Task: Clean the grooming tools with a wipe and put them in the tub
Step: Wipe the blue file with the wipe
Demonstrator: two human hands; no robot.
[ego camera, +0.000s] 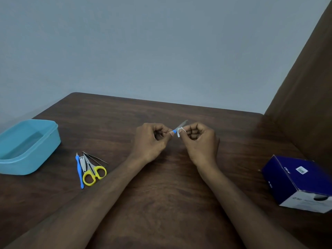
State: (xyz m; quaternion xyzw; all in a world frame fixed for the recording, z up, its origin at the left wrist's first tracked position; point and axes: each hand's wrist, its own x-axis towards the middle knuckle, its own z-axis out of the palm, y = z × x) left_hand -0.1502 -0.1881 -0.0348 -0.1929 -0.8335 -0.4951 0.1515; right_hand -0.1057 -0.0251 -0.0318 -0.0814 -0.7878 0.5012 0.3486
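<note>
Pinching blue-handled tool [177, 129]: left hand [152, 139] clamps handle, right hand [199, 139] clamps wipe [179, 132] round blade.

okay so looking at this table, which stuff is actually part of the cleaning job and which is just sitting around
Part of the job:
left hand and right hand, gripping a blue-handled tool and a white wipe
blue tub
yellow scissors, nail clipper, blue stick tool, tweezers

Just lying about:
dark blue box
</note>
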